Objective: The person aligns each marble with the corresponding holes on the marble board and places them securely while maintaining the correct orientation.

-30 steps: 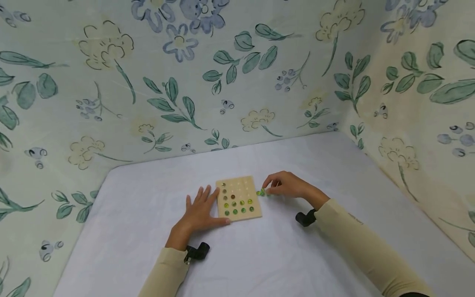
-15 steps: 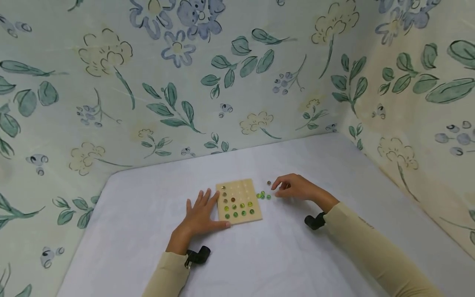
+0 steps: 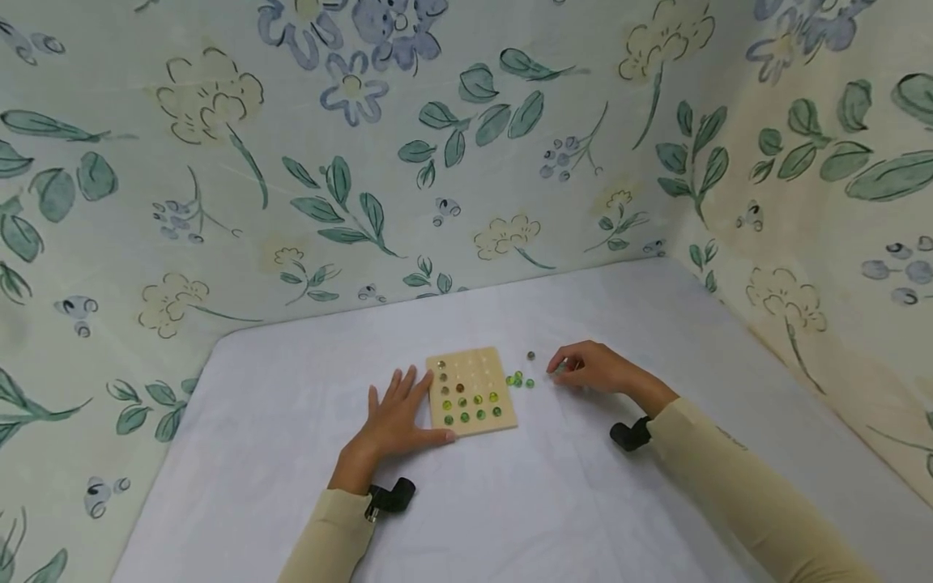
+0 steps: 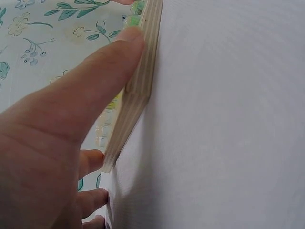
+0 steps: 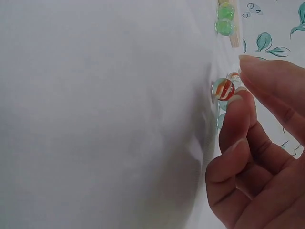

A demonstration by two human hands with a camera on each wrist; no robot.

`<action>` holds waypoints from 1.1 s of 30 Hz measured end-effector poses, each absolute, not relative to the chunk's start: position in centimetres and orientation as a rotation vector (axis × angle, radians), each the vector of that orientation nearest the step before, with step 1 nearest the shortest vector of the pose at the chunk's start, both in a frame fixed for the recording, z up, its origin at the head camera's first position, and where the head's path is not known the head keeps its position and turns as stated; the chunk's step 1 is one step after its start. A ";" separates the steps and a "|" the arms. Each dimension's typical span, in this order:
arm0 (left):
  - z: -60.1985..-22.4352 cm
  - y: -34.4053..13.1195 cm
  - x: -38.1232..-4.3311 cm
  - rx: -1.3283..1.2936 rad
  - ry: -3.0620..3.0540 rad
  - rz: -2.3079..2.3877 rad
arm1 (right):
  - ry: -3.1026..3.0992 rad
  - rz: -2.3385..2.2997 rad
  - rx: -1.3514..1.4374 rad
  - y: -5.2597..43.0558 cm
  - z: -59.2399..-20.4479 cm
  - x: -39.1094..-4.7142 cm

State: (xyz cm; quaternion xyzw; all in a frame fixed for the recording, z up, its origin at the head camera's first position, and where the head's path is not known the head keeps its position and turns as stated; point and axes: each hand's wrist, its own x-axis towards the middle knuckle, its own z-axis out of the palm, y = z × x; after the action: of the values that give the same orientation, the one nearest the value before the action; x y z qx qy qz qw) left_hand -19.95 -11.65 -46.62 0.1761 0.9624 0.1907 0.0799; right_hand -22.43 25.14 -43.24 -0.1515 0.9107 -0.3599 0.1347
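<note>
A square wooden board (image 3: 477, 365) with marbles in rows of hollows lies on the white cloth. My left hand (image 3: 394, 425) is spread flat at its left side, the thumb (image 4: 112, 57) along the near edge and fingertips at the left edge. My right hand (image 3: 601, 368) is right of the board, low over the cloth, fingers bent. In the right wrist view its thumb and forefinger stand apart around marbles. A red-and-orange striped marble (image 5: 223, 89) sits by the fingertips; whether they touch it I cannot tell. Other pale marbles are partly hidden behind it.
Several green marbles (image 3: 517, 379) lie loose just right of the board. A darker marble (image 3: 530, 355) sits behind them, left of the right hand. White cloth (image 3: 510, 502) covers the table, and floral fabric (image 3: 408, 186) rises at the back and right.
My right hand has moved right, away from the green marbles beside the board, uncovering the darker marble. The left hand stays at the board, whose marbles look the same.
</note>
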 end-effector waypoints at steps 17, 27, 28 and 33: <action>-46.2 -11.5 -20.0 0.516 2.878 0.549 | 2.644 -1.033 -0.379 26.1 -43.7 -22.6; -46.5 -11.5 -20.1 0.509 2.879 0.546 | 2.646 -0.999 -0.319 25.9 -43.8 -22.6; -46.5 -11.5 -20.1 0.508 2.877 0.547 | 2.647 -0.991 -0.311 25.9 -43.8 -22.6; -46.7 -11.6 -20.1 0.505 2.875 0.552 | 2.659 -0.942 -0.283 25.9 -43.9 -22.8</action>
State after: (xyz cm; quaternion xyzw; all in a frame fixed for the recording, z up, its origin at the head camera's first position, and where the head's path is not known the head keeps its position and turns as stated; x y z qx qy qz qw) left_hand -20.09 -11.58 -46.71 0.1694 0.9642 0.1850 0.0855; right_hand -22.76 25.89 -43.87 -0.0985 0.9269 -0.3284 0.1527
